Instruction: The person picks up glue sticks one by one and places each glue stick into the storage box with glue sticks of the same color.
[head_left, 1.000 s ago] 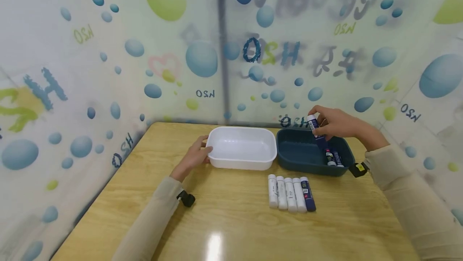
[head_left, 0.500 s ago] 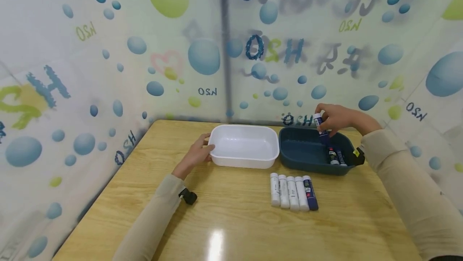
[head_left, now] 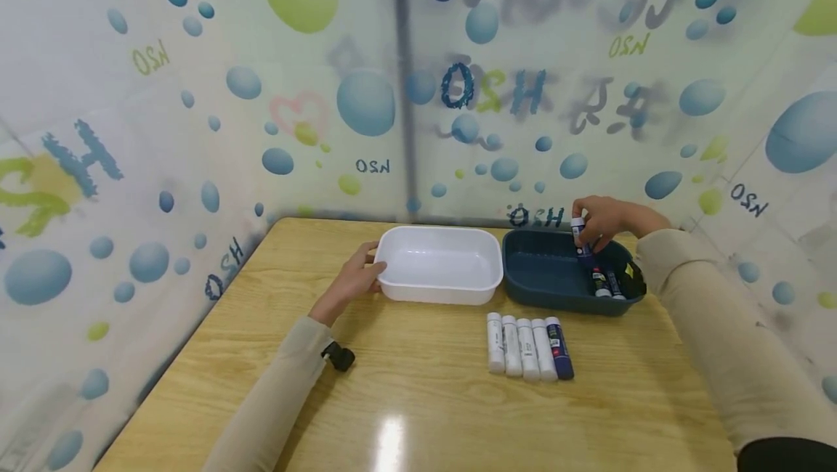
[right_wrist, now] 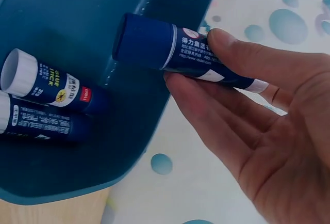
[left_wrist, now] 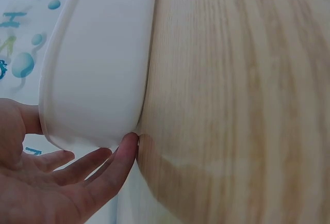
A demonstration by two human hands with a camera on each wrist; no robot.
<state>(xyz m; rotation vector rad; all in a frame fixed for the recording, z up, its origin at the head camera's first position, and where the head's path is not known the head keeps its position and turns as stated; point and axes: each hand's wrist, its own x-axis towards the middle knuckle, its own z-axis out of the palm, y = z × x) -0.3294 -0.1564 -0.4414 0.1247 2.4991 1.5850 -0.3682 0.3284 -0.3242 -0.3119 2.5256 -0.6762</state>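
My right hand (head_left: 601, 221) pinches a dark blue glue stick (right_wrist: 191, 51) between thumb and fingers. The stick hangs tilted over the dark blue plastic bin (head_left: 546, 301), white end up in the head view. Two more glue sticks lie side by side in that bin: one labelled glue stick (right_wrist: 62, 82) and another blue stick (right_wrist: 38, 118). My left hand (head_left: 349, 276) holds the left end of a white plastic bin (head_left: 438, 294). In the left wrist view its thumb hooks at the rim, and its fingertips touch the outer end wall.
In front of the bins, several white tubes (head_left: 526, 348) and one dark blue glue stick (head_left: 559, 348) lie in a row on the wooden table (head_left: 327, 414). The two bins stand side by side, close to the patterned back wall (head_left: 366, 189).
My right hand has shifted slightly right, then lowered with the glue stick toward the dark blue bin. The left hand stays on the white bin.
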